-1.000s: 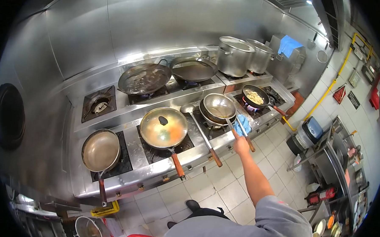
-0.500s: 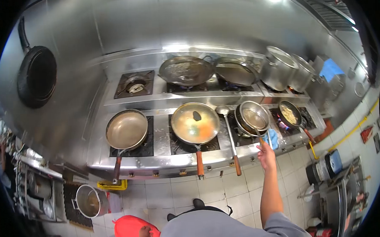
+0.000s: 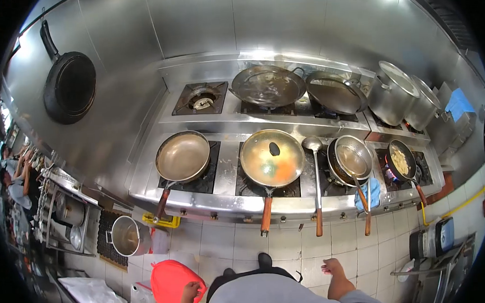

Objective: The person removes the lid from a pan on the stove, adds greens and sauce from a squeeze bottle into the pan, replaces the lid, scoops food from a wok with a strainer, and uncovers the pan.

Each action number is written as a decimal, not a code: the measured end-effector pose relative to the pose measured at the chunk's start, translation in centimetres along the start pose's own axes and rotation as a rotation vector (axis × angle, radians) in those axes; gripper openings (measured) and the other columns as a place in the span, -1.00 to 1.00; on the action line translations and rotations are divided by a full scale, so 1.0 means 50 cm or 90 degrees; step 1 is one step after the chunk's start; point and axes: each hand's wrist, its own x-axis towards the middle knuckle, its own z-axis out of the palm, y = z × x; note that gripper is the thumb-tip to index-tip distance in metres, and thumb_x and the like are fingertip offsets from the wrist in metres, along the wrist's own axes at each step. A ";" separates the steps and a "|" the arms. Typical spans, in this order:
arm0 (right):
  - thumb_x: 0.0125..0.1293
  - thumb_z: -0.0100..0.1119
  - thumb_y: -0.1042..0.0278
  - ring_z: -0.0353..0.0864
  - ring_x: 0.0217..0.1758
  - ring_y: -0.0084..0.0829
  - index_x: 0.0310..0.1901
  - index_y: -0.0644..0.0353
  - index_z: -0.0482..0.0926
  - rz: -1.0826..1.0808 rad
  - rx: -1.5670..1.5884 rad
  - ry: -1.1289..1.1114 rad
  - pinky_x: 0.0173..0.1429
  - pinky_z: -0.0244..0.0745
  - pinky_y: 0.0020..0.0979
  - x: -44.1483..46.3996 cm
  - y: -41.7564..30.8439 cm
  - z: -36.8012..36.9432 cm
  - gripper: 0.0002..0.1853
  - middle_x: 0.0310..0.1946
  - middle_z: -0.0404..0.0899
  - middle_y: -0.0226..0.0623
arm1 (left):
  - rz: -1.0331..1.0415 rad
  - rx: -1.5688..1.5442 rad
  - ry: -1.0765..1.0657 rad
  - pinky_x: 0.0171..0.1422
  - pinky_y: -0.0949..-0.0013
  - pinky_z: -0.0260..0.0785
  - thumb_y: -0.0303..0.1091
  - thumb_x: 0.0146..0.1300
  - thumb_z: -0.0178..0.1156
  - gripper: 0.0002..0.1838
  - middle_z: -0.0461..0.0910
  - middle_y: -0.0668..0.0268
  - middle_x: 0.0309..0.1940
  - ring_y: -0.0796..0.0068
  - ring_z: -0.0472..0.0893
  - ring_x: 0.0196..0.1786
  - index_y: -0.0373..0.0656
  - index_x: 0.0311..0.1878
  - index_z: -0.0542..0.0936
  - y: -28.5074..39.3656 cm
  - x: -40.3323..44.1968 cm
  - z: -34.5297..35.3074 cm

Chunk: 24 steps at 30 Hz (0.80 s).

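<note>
Head view: before the stove (image 3: 228, 174), the right hand (image 3: 331, 267) hangs empty, fingers loosely parted; whether the left hand (image 3: 192, 289), near a red object (image 3: 171, 282), grips anything is unclear. On the stove, the strainer (image 3: 354, 155) could tip if an arm bumps its handle (image 3: 360, 194).

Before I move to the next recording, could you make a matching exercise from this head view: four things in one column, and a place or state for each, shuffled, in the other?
Column one
1. The person's bare right hand
2. Round metal strainer with a wooden handle
3. Black frying pan with a long black handle
4. Round glass lid with a black knob

Column two
A. Hanging on the steel wall at left
B. Over food, with orange and green showing through
C. Empty, above the tiled floor
D. At the stove's front, next to a blue cloth

Pairs: 1-C, 2-D, 3-A, 4-B
</note>
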 end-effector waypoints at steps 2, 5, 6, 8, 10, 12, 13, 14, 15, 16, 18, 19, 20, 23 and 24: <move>0.24 0.03 0.17 0.51 -0.58 -0.46 -0.26 0.15 0.46 -0.008 -0.023 -0.091 -0.52 0.49 -0.39 -0.004 0.015 0.044 -0.78 -0.45 0.55 -0.29 | -0.002 0.035 -0.014 -0.47 0.39 0.41 -0.25 0.21 0.07 -0.76 0.57 0.28 -0.41 0.46 0.53 -0.52 -0.19 -0.14 0.50 -0.022 -0.003 0.007; 0.21 0.05 0.17 0.52 -0.53 -0.49 -0.10 0.18 0.44 -0.128 -0.051 -0.124 -0.47 0.49 -0.44 -0.090 -0.035 0.109 -0.69 -0.34 0.56 -0.28 | 0.053 0.144 -0.077 -0.48 0.39 0.42 -0.24 0.19 0.07 -0.76 0.57 0.30 -0.43 0.45 0.52 -0.55 -0.19 -0.18 0.51 -0.090 0.062 0.018; 0.21 0.06 0.18 0.52 -0.51 -0.49 -0.08 0.18 0.43 -0.168 -0.030 -0.123 -0.45 0.48 -0.45 -0.092 -0.043 0.120 -0.68 -0.34 0.56 -0.28 | 0.100 0.220 -0.116 -0.48 0.39 0.43 -0.22 0.19 0.07 -0.75 0.57 0.30 -0.43 0.43 0.52 -0.55 -0.20 -0.18 0.51 -0.096 0.082 0.008; 0.22 0.05 0.18 0.51 -0.48 -0.51 -0.06 0.16 0.43 -0.213 0.011 -0.098 -0.40 0.45 -0.45 -0.135 -0.069 0.146 -0.68 -0.34 0.55 -0.30 | 0.125 0.290 -0.101 -0.48 0.38 0.43 -0.18 0.19 0.07 -0.74 0.56 0.31 -0.46 0.42 0.53 -0.53 -0.20 -0.22 0.52 -0.002 0.029 -0.007; 0.23 0.04 0.17 0.50 -0.50 -0.51 -0.05 0.15 0.43 -0.259 0.063 -0.085 -0.41 0.45 -0.44 -0.194 -0.073 0.162 -0.68 -0.35 0.55 -0.32 | 0.104 0.162 -0.172 -0.50 0.39 0.42 -0.16 0.19 0.07 -0.73 0.55 0.32 -0.48 0.46 0.53 -0.52 -0.20 -0.27 0.53 -0.039 0.142 -0.038; 0.23 0.04 0.17 0.50 -0.50 -0.50 -0.05 0.14 0.43 -0.255 0.047 -0.067 -0.41 0.46 -0.43 -0.212 -0.043 0.181 -0.68 -0.34 0.56 -0.32 | 0.126 0.120 -0.070 -0.51 0.41 0.41 -0.17 0.18 0.07 -0.73 0.55 0.31 -0.48 0.49 0.53 -0.51 -0.22 -0.30 0.54 0.015 0.130 -0.062; 0.23 0.04 0.16 0.50 -0.50 -0.50 -0.05 0.14 0.43 -0.249 0.027 -0.056 -0.41 0.46 -0.42 -0.220 -0.027 0.193 -0.68 -0.34 0.56 -0.32 | 0.157 0.134 -0.064 -0.52 0.43 0.40 -0.17 0.18 0.07 -0.73 0.55 0.31 -0.47 0.50 0.53 -0.51 -0.22 -0.29 0.54 0.033 0.137 -0.079; 0.23 0.04 0.16 0.50 -0.50 -0.50 -0.05 0.14 0.43 -0.249 0.024 -0.054 -0.41 0.46 -0.42 -0.229 -0.005 0.208 -0.68 -0.34 0.56 -0.32 | 0.187 0.147 -0.058 -0.53 0.44 0.39 -0.17 0.18 0.08 -0.72 0.55 0.31 -0.46 0.51 0.52 -0.51 -0.22 -0.27 0.54 0.043 0.146 -0.100; 0.23 0.04 0.16 0.51 -0.50 -0.50 -0.05 0.14 0.43 -0.228 0.015 -0.047 -0.41 0.46 -0.42 -0.228 0.032 0.223 -0.68 -0.34 0.56 -0.32 | 0.184 0.144 -0.059 -0.53 0.44 0.39 -0.17 0.18 0.08 -0.72 0.55 0.31 -0.46 0.51 0.52 -0.51 -0.22 -0.27 0.54 0.045 0.152 -0.118; 0.23 0.04 0.16 0.51 -0.49 -0.49 -0.06 0.14 0.43 -0.206 0.005 -0.039 -0.42 0.46 -0.42 -0.229 0.068 0.237 -0.68 -0.34 0.56 -0.32 | 0.182 0.167 -0.078 -0.49 0.41 0.42 -0.21 0.16 0.07 -0.74 0.56 0.28 -0.41 0.47 0.54 -0.50 -0.22 -0.22 0.53 0.045 0.157 -0.134; 0.22 0.04 0.16 0.52 -0.47 -0.47 -0.06 0.14 0.43 -0.184 -0.001 -0.051 -0.40 0.48 -0.40 -0.218 0.153 0.270 -0.69 -0.35 0.56 -0.32 | 0.177 0.185 -0.099 -0.45 0.38 0.44 -0.25 0.14 0.07 -0.73 0.56 0.26 -0.36 0.42 0.55 -0.48 -0.21 -0.17 0.52 0.015 0.167 -0.160; 0.22 0.04 0.16 0.52 -0.47 -0.46 -0.07 0.13 0.44 -0.154 -0.013 -0.057 -0.39 0.49 -0.39 -0.230 0.190 0.287 -0.69 -0.35 0.56 -0.32 | 0.166 0.185 -0.125 -0.47 0.39 0.43 -0.23 0.14 0.07 -0.73 0.56 0.27 -0.42 0.44 0.54 -0.50 -0.21 -0.20 0.54 -0.008 0.171 -0.171; 0.21 0.05 0.16 0.52 -0.47 -0.45 -0.08 0.13 0.44 -0.123 -0.024 -0.062 -0.37 0.50 -0.39 -0.248 0.224 0.304 -0.69 -0.36 0.56 -0.31 | 0.155 0.186 -0.152 -0.49 0.39 0.41 -0.21 0.14 0.08 -0.72 0.56 0.29 -0.48 0.46 0.53 -0.51 -0.22 -0.23 0.55 -0.034 0.172 -0.183; 0.18 0.07 0.22 0.56 -0.49 -0.44 -0.14 0.18 0.47 -0.075 -0.040 -0.072 -0.48 0.48 -0.44 -0.288 0.317 0.340 -0.72 -0.36 0.58 -0.25 | 0.134 0.245 -0.180 -0.47 0.37 0.41 -0.25 0.11 0.06 -0.75 0.57 0.27 -0.46 0.42 0.54 -0.51 -0.21 -0.25 0.56 -0.128 0.159 -0.190; 0.18 0.07 0.22 0.56 -0.49 -0.44 -0.14 0.18 0.47 -0.074 -0.040 -0.070 -0.48 0.48 -0.44 -0.301 0.325 0.342 -0.72 -0.36 0.58 -0.25 | 0.099 0.231 -0.190 -0.47 0.38 0.41 -0.25 0.11 0.05 -0.76 0.58 0.25 -0.45 0.42 0.55 -0.51 -0.20 -0.28 0.56 -0.159 0.148 -0.187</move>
